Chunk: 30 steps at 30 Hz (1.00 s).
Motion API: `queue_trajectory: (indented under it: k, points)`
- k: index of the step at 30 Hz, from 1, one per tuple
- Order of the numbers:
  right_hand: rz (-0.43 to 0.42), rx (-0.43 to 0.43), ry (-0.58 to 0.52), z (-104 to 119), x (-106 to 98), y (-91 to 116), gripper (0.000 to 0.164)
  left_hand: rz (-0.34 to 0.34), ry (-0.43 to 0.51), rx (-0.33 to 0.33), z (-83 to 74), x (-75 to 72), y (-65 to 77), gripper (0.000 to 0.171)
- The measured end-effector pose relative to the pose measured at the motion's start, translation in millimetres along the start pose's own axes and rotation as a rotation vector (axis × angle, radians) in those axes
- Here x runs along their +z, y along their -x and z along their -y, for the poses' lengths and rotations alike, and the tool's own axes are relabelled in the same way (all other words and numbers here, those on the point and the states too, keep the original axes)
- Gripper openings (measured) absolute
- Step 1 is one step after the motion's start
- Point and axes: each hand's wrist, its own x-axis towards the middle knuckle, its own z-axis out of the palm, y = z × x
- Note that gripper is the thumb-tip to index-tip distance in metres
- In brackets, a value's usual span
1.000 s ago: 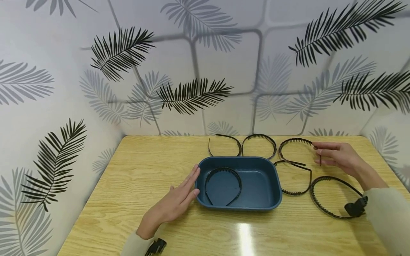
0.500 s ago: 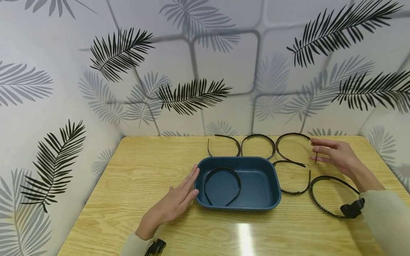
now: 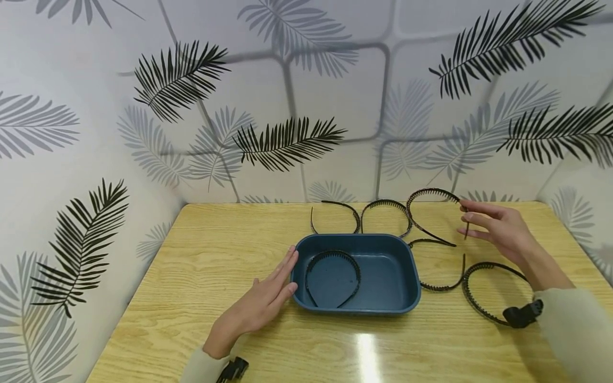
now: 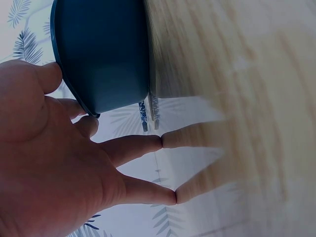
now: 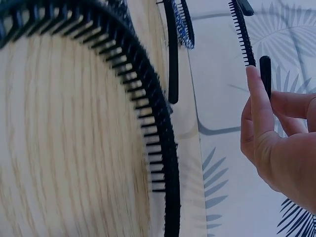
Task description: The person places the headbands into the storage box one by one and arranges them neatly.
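Observation:
A dark toothed headband (image 3: 433, 190) is raised above the far right part of the wooden table, pinched near one end by my right hand (image 3: 503, 229). In the right wrist view, the thumb and fingertips close on this headband (image 5: 242, 34). My left hand (image 3: 258, 306) lies against the left end of a blue tray (image 3: 373, 310), fingers straight. From the left wrist view, some fingertips of the left hand (image 4: 64, 158) touch the tray's rim and two others reach down to the tabletop. One headband (image 3: 333, 252) lies inside the tray's left half.
Behind the tray lie two more headbands, one at left (image 3: 341, 204) and one beside it (image 3: 387, 202). To the tray's right is another headband (image 3: 438, 288). One more headband (image 3: 493, 264) lies below my right forearm. A patterned wall (image 3: 287, 175) stands along the table's back edge.
My right hand has moved left and slightly up, lifting the pinched headband with it. The left hand and tray have stayed in place.

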Motion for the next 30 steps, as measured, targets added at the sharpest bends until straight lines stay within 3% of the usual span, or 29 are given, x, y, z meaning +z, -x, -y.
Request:
queue_trajectory:
  k: [12, 30]
  points:
    - [0.001, -0.043, -0.098, 8, 26, 5, 0.042, -0.005, 0.004, 0.001, -0.1, 0.3, -0.5, 0.064]
    - [-0.005, -0.129, -0.103, 16, 66, 19, 0.048, 0.003, 0.015, 0.004, 0.2, -0.3, 0.5, 0.064]
